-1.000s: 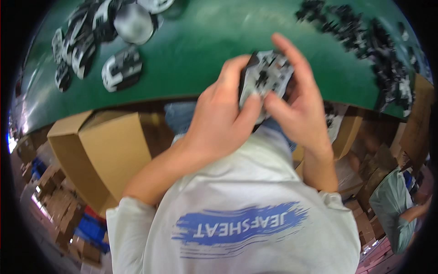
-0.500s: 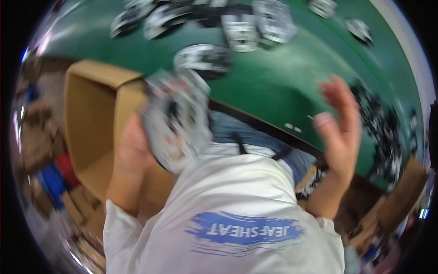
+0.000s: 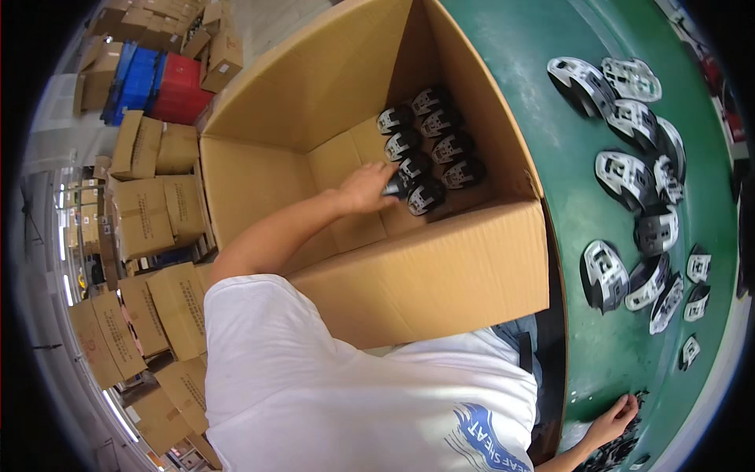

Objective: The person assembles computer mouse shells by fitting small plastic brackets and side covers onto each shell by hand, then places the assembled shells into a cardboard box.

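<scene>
Packing step: left hand, fingers curled on a black-and-white part, sets it beside the rows in the cardboard box. Right hand rests spread on the green table. Next likely needs another part fetched.

parts in box, table right, perhaps touching

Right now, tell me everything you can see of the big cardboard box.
The cardboard box is plain brown, open-topped, flaps up, standing beside the green table. Black and white parts lie in rows in its far right corner; the rest of the floor is bare. The left hand reaches inside, touching one part.
</scene>
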The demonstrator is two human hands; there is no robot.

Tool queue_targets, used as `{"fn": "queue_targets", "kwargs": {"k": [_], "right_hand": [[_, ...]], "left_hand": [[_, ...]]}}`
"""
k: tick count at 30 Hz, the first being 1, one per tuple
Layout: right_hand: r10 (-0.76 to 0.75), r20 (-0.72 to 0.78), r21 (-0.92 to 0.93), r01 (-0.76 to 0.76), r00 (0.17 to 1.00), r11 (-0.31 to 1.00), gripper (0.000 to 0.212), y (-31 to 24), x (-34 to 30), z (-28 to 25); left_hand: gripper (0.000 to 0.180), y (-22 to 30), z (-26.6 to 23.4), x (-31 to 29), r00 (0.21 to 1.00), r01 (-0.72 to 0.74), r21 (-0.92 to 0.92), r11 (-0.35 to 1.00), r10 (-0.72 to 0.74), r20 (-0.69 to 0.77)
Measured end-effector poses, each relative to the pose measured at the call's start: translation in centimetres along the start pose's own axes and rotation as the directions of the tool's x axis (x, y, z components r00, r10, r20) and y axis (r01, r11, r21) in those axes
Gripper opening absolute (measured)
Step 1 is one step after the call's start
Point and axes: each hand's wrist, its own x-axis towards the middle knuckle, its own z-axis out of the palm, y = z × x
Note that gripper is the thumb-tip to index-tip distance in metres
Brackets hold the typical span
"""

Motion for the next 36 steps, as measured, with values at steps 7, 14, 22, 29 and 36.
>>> {"fn": "queue_targets", "kwargs": {"k": [7,14,22,29,36], "right_hand": [[0.143,0.066,-0.112,-0.135,0.988,0.984,0.033,-0.8,1.0,-0.6],[-0.005,-0.018,-0.025,0.004,1.0,1.0,0.032,-1.1,0.0,-0.4],[0.1,-0.068,-0.007,-0.101,0.993,0.995,0.031,-1.5,-1.4,0.0],[-0.008,-0.216,0.044,0.018,0.976,0.999,0.025,-0.1,-5.9,-1.1],[0.058,-0.337,0.223,0.019,0.94,0.975,0.02,-5.0,-5.3,0.7]], "left_hand": [[0.075,0.0,5.9,-1.5,0.989,0.119,-0.173,0.978,-0.132,-0.062],[0.077,-10.0,4.4,4.0,0.803,0.458,-0.136,0.879,-0.474,-0.362],[0.085,-16.9,4.4,7.0,0.881,0.354,-0.025,0.935,-0.342,-0.328],[0.071,-14.2,4.9,10.0,0.92,0.089,-0.062,0.994,-0.106,-0.378],[0.076,-12.4,3.2,6.8,0.943,0.239,0.069,0.968,-0.215,-0.255]]}}
